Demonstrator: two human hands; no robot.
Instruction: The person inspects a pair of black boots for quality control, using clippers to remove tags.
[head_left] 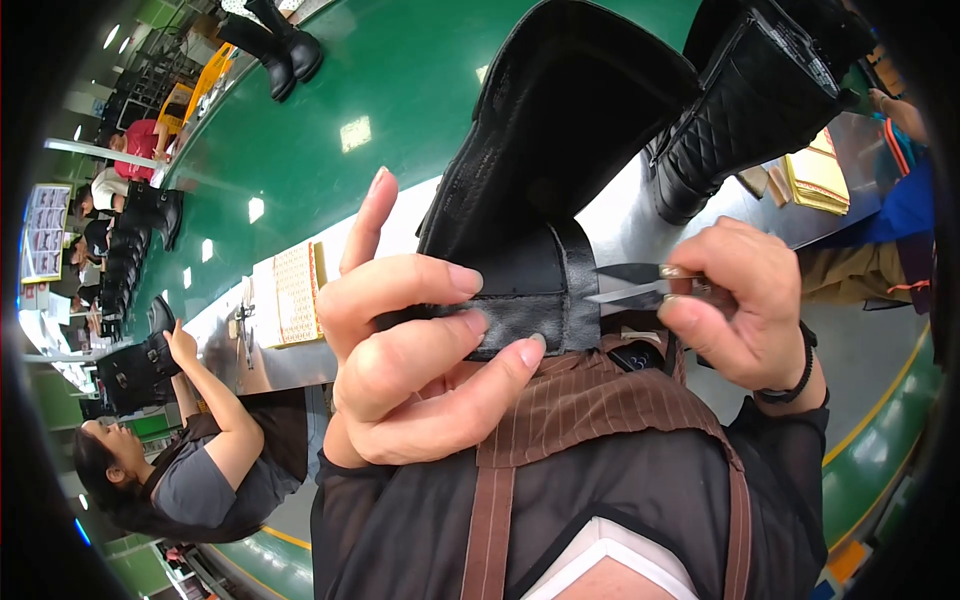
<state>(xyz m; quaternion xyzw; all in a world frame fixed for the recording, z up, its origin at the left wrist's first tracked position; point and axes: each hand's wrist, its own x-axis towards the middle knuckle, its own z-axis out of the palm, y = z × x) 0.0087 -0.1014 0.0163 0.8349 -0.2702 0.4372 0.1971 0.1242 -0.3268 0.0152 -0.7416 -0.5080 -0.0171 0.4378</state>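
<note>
A tall black boot (pixel 560 130) lies in front of me, its shaft opening turned toward my body. My left hand (pixel 405 355) is closed on the black leather near its top edge, thumb and middle fingers pinching it while the index finger points up. In my right hand (pixel 745 300) is a pair of thread snips (pixel 640 272), held between thumb and fingers. Their two blades are parted, and the tips reach the edge of a stitched leather band (pixel 578 290) on the boot. Whether they touch it I cannot tell.
Quilted black boots (pixel 735 125) stand to the right, beside yellow printed slips (pixel 820 175). Another slip stack (pixel 285 300) lies left on the metal bench (pixel 275 372). Beyond runs a green surface (pixel 400 110) with boots (pixel 275 45). At left a co-worker (pixel 215 445) handles a boot (pixel 135 370).
</note>
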